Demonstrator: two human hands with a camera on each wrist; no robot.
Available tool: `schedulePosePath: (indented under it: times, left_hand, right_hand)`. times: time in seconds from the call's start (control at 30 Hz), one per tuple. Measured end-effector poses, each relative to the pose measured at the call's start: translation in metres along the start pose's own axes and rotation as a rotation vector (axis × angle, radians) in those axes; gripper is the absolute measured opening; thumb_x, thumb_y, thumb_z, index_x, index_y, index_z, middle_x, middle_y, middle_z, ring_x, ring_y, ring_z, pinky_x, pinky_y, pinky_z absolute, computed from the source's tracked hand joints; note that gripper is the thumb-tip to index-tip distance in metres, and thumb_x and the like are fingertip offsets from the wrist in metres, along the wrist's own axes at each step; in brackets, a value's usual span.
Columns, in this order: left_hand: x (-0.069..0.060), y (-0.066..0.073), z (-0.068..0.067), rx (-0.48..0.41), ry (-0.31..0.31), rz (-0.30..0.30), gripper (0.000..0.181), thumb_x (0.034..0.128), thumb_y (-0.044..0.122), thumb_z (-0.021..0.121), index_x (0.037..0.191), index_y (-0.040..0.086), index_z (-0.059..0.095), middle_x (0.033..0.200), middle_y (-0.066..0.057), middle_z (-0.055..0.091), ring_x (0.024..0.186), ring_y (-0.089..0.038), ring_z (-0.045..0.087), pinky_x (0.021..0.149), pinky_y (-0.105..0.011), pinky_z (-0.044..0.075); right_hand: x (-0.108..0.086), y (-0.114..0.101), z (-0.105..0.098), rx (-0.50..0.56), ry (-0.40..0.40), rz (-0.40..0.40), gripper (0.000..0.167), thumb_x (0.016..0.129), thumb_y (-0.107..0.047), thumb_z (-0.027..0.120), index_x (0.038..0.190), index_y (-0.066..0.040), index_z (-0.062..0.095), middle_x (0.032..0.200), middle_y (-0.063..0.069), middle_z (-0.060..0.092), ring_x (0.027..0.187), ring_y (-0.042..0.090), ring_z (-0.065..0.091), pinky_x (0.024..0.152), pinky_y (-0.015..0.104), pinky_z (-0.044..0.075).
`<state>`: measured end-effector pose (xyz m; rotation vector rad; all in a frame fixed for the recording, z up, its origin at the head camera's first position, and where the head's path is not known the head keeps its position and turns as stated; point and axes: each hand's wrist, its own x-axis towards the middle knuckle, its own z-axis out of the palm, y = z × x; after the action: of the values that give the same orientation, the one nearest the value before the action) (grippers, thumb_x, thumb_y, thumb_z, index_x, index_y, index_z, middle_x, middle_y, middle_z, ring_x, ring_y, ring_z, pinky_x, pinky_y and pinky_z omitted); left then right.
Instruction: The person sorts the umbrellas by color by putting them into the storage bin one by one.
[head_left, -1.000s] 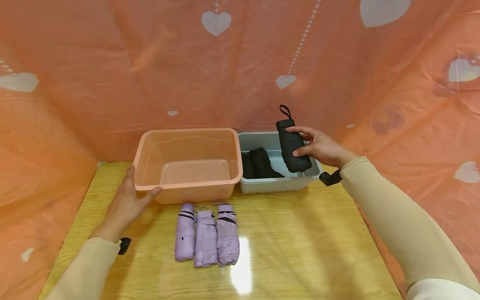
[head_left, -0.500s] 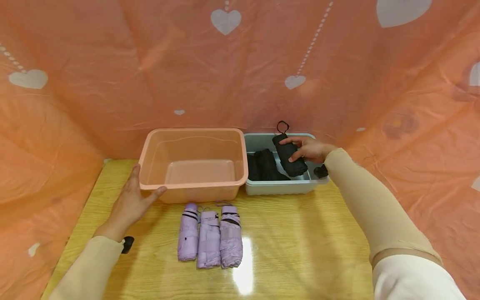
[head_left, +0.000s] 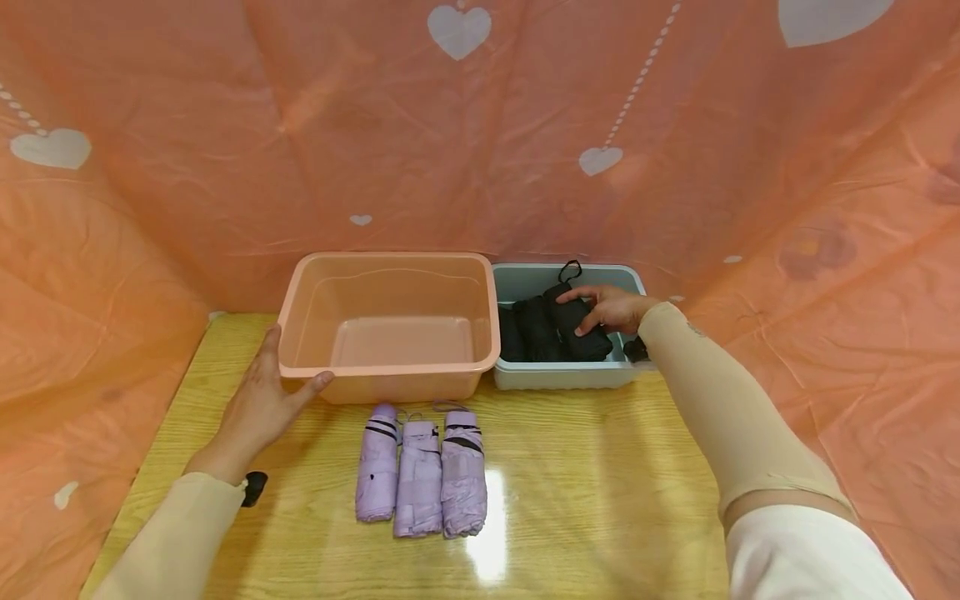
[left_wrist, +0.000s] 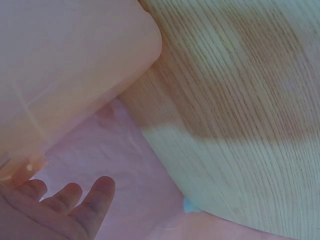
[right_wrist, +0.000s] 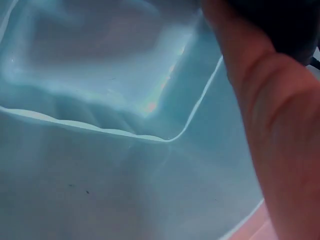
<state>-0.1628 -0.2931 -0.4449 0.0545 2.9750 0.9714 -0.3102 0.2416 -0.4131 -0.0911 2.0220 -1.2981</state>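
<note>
Black umbrella point(head_left: 572, 317) number three is down inside the gray tub point(head_left: 558, 377), over on the right. Start at the left. The left hand point(head_left: 258, 404) has its fingers spread at the corner of the peach tub point(head_left: 397, 387), and its thumb is on the front rim. Three purple umbrellas point(head_left: 417, 483) lie side by side on the table point(head_left: 585, 467), in front of the peach tub. Next comes the gray tub, with two more black umbrellas point(head_left: 538, 329) in it. The right hand point(head_left: 617, 310) grips the third one with thumb and fingers, and its loop point(head_left: 572, 271) sticks up at the back. A second ago it was held up higher; now it is low, right next to the other two. So this one looks almost put in, but the hand has not let go. I can't read any words or labels.
</note>
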Motion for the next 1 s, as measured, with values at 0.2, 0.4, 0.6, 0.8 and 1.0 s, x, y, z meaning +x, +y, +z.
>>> schedulePosePath:
  times: [0.2,0.4,0.6,0.8,1.0]
  left_hand:
    - [-0.005,0.001,-0.001,-0.006,0.005,0.005,0.113,0.0910,0.061,0.062,0.159,0.012,-0.013,0.161,-0.030,0.005,0.140,-0.056,0.018,0.099,-0.076,0.024]
    - [-0.008,0.002,-0.001,-0.009,0.008,0.010,0.113,0.0912,0.060,0.063,0.159,0.012,-0.014,0.161,-0.029,0.005,0.141,-0.056,0.017,0.100,-0.076,0.024]
    - [-0.011,0.003,-0.002,-0.009,0.002,0.002,0.113,0.0914,0.061,0.062,0.159,0.012,-0.014,0.161,-0.030,0.004,0.141,-0.056,0.017,0.100,-0.076,0.024]
    - [-0.013,0.004,-0.001,-0.011,0.004,0.001,0.113,0.0912,0.061,0.063,0.159,0.012,-0.014,0.161,-0.030,0.005,0.141,-0.056,0.017,0.099,-0.076,0.024]
    - [-0.014,0.005,-0.001,-0.010,-0.001,-0.006,0.114,0.0907,0.062,0.062,0.159,0.012,-0.014,0.161,-0.030,0.005,0.140,-0.056,0.018,0.099,-0.076,0.025]
  right_hand:
    - [0.002,0.004,0.002,-0.032,-0.030,0.010,0.074,0.089,0.010,0.066,0.154,-0.008,0.036,0.157,0.021,0.015,0.108,0.029,0.053,0.085,0.038,0.052]
    - [0.007,0.003,0.004,-0.050,-0.055,0.031,0.073,0.090,0.009,0.066,0.154,-0.010,0.036,0.162,0.017,0.006,0.112,0.029,0.050,0.083,0.036,0.052]
    - [0.009,0.003,0.007,-0.096,-0.082,0.073,0.072,0.092,0.007,0.065,0.155,-0.012,0.034,0.161,0.018,0.007,0.103,0.026,0.052,0.082,0.037,0.050]
    - [0.009,0.003,0.009,-0.136,-0.109,0.145,0.074,0.095,0.007,0.062,0.156,-0.018,0.029,0.161,0.016,0.001,0.120,0.034,0.039,0.083,0.042,0.047]
    - [0.013,0.007,0.010,-0.189,-0.133,0.182,0.074,0.096,0.005,0.059,0.158,-0.018,0.026,0.163,0.015,-0.012,0.141,0.041,0.019,0.094,0.055,0.045]
